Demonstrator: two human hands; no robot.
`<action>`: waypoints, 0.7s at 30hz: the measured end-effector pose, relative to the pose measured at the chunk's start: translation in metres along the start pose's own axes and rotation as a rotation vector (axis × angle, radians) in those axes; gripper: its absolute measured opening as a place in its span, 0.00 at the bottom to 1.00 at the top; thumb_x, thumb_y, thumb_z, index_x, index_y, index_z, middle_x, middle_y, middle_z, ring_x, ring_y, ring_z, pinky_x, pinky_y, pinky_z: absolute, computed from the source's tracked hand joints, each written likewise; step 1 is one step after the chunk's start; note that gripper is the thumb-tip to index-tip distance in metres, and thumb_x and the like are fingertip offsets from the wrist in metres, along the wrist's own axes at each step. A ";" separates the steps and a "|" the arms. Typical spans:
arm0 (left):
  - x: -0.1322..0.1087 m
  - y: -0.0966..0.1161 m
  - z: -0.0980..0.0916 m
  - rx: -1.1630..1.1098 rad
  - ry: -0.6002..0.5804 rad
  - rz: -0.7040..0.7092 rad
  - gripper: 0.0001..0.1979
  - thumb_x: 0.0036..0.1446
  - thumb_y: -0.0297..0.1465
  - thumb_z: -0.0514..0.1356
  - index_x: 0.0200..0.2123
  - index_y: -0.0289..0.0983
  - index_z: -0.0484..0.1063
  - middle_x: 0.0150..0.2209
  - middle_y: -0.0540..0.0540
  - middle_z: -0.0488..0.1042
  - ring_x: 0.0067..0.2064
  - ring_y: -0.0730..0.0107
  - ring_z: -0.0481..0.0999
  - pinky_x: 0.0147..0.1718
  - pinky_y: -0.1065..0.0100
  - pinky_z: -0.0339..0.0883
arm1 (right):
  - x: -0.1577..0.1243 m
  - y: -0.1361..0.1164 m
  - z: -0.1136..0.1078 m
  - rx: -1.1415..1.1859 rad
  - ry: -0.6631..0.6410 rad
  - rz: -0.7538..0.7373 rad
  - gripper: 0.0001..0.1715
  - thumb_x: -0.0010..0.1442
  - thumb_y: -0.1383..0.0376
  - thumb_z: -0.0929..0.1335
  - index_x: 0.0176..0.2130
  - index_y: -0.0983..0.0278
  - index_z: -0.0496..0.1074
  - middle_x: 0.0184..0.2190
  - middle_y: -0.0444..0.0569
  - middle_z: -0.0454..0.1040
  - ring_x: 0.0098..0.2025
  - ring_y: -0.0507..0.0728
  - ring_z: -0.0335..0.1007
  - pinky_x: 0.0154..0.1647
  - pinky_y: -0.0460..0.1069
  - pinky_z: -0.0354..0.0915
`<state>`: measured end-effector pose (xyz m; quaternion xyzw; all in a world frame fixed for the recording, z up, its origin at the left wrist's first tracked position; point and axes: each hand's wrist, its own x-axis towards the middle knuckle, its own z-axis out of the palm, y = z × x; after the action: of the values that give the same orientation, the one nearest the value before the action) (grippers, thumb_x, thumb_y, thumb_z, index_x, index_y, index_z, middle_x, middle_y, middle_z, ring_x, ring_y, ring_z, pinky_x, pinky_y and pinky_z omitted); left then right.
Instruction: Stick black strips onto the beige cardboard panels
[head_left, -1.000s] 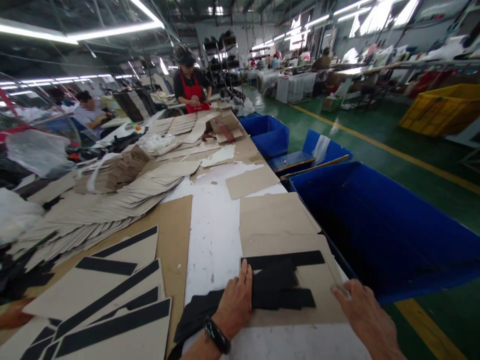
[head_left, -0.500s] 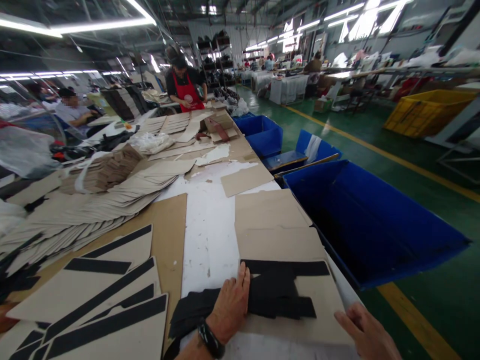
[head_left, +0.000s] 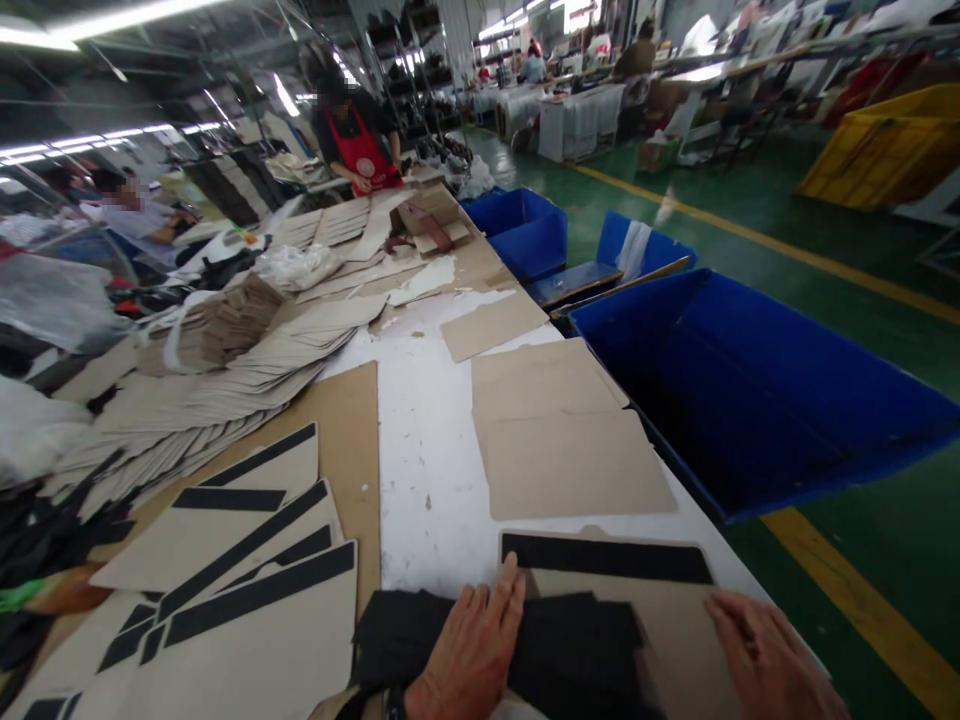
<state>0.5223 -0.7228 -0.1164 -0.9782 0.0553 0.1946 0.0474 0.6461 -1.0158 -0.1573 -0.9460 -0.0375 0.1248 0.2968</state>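
A beige board panel [head_left: 675, 630] with a black strip [head_left: 607, 558] along its far edge lies on the table close to me. My left hand [head_left: 476, 640] rests flat with fingers stretched, its fingertips at the left end of that strip. Beneath its palm and on both sides is a pile of loose black strips [head_left: 574, 640], which partly covers the panel. At the panel's right edge my right hand [head_left: 772, 650] is closed, with bent fingers gripping the edge; its thumb is hidden.
Plain beige panels [head_left: 577, 460] lie just beyond. On the left are panels with black strips [head_left: 262, 610] and a fanned stack [head_left: 247, 420]; another person's hand [head_left: 71, 590] reaches in there. Blue bins [head_left: 765, 390] stand along the right table edge. A person in a red apron [head_left: 367, 150] stands farther back.
The panel with the strip has come toward me, leaving a gap to the plain panels. Both hands have moved nearer with it. My view has tilted down.
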 end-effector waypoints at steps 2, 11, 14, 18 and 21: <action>0.002 0.003 0.001 -0.023 0.012 0.009 0.37 0.47 0.15 0.47 0.62 0.31 0.48 0.64 0.33 0.44 0.48 0.59 0.69 0.47 0.57 0.63 | 0.010 -0.012 0.012 0.000 0.034 -0.023 0.23 0.55 0.51 0.55 0.41 0.60 0.66 0.44 0.55 0.70 0.44 0.63 0.66 0.45 0.57 0.60; 0.019 0.004 0.018 -0.053 0.000 -0.114 0.38 0.46 0.11 0.44 0.63 0.32 0.46 0.65 0.33 0.41 0.52 0.62 0.68 0.48 0.60 0.63 | 0.031 -0.040 0.016 -0.068 0.004 0.208 0.20 0.58 0.48 0.55 0.35 0.57 0.64 0.37 0.47 0.71 0.38 0.60 0.66 0.34 0.52 0.58; 0.020 0.003 0.018 -0.058 -0.008 -0.100 0.38 0.46 0.12 0.45 0.63 0.32 0.47 0.64 0.32 0.41 0.50 0.61 0.69 0.47 0.60 0.64 | 0.034 -0.041 0.015 -0.091 -0.008 0.207 0.18 0.58 0.48 0.56 0.34 0.57 0.64 0.37 0.46 0.71 0.38 0.59 0.66 0.34 0.52 0.57; 0.020 0.002 0.018 -0.073 -0.012 -0.102 0.39 0.45 0.12 0.46 0.63 0.31 0.45 0.64 0.31 0.40 0.52 0.59 0.67 0.47 0.59 0.64 | 0.035 -0.043 0.013 -0.108 -0.046 0.226 0.18 0.59 0.49 0.55 0.34 0.56 0.63 0.38 0.45 0.70 0.37 0.59 0.66 0.31 0.52 0.55; 0.020 0.003 0.019 -0.087 -0.017 -0.105 0.40 0.45 0.12 0.46 0.63 0.32 0.44 0.65 0.31 0.39 0.54 0.57 0.65 0.47 0.59 0.64 | 0.035 -0.045 0.011 -0.122 -0.060 0.247 0.17 0.59 0.49 0.55 0.34 0.56 0.63 0.38 0.45 0.71 0.36 0.59 0.66 0.31 0.52 0.54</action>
<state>0.5332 -0.7250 -0.1416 -0.9792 -0.0052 0.2021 0.0153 0.6775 -0.9681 -0.1480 -0.9555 0.0629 0.1860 0.2200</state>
